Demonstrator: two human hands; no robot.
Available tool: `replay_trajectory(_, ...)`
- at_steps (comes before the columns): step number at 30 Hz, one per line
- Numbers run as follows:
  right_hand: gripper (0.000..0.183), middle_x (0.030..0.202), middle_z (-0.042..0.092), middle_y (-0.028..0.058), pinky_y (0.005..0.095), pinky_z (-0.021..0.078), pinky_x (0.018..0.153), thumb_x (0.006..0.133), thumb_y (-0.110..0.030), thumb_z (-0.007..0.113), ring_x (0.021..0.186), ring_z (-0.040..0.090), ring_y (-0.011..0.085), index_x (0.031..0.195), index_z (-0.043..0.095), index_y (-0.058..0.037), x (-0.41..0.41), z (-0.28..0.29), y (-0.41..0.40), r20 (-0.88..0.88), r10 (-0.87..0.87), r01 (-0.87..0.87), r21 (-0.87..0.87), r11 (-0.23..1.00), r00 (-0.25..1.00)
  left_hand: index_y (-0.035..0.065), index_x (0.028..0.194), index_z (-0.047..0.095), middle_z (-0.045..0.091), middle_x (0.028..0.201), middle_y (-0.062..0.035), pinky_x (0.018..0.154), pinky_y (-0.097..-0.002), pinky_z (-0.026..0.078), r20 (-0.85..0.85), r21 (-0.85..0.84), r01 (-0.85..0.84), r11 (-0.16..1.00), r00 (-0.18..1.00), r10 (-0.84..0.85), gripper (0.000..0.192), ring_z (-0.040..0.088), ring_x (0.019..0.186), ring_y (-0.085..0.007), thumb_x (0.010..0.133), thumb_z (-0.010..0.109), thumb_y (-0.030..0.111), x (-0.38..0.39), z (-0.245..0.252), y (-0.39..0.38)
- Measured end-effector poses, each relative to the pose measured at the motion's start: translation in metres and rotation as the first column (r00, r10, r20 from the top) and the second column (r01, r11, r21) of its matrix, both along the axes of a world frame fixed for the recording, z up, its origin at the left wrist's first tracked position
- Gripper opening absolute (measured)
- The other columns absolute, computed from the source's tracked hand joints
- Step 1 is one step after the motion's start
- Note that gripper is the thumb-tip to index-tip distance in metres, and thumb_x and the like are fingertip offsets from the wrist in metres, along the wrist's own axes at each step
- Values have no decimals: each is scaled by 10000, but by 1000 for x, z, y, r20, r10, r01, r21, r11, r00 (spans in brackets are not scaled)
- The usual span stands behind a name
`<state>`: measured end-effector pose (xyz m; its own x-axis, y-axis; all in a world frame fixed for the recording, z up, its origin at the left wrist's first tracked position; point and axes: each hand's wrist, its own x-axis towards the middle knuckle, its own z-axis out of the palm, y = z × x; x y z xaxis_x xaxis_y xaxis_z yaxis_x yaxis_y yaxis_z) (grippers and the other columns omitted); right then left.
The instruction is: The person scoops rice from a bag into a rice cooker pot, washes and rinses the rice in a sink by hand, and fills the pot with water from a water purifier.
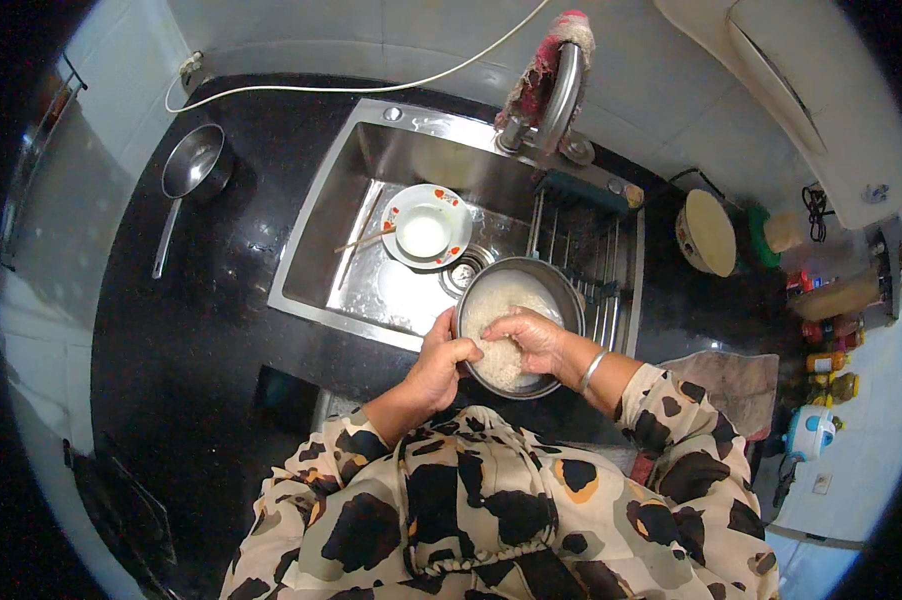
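A round metal pot [577, 300] holds wet white rice [500, 364] in cloudy water, above the front right of the sink. My left hand [440, 364] grips the pot's left side, its thumb over the rim. Inside the pot, my right hand [530, 337] touches the rice with curved fingers, thumb and fingers apart; some fingertips are hidden. A metal bangle [595, 370] circles the right wrist. Behind the pot, a small white bowl [423, 231] sits on a plate with red-orange decoration [451, 259] in the stainless steel sink [346, 324].
Chopsticks [362, 241] lie by the plate, near the drain [464, 274]. A cloth-wrapped faucet [563, 97] arches over the sink's back. A metal rack [552, 225] spans its right side. A long-handled saucepan [196, 161] rests left; an enamel basin [710, 232] leans right. A white cable [301, 89] runs behind.
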<state>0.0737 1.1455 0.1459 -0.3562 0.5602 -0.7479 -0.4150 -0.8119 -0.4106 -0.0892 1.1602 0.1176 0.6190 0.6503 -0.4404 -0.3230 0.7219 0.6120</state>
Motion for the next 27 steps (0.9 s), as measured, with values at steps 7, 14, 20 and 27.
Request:
replay_trajectory(7,280,900,636,91,341,508,703,778,-164,670,761,613,200,1000,614,-2,5,4,3,386,-58,-90,354,931,920,19,1245,361,492,1063,-91,796,-323,447,44,25,22,999,999,-23,617,506,951,-188,651,529,19,-4,-3,0)
replay_trajectory(14,401,851,641,160,348,477,664,732,-358,709,718,603,204,895,651,4,24,38,5,835,181,-584,192,789,520,22,1198,389,499,1036,-88,790,-329,443,37,-1,22,1000,999,-22,559,509,937,-191,656,528,26,-7,-6,-4)
replay_trajectory(20,543,1077,589,162,332,408,906,695,-199,758,999,542,211,1114,532,61,37,6,13,836,95,-688,374,621,541,23,1224,379,514,1067,-99,826,-356,458,13,-12,77,997,997,-77,569,532,957,-205,666,489,13,-3,3,-6)
replay_trajectory(27,415,940,627,79,295,470,764,695,-118,728,830,579,163,1052,569,20,26,-19,28,499,427,-617,317,720,754,16,1219,402,536,1082,-104,868,-387,467,46,-55,105,993,994,-102,553,555,989,-238,672,479,28,-1,-1,-7)
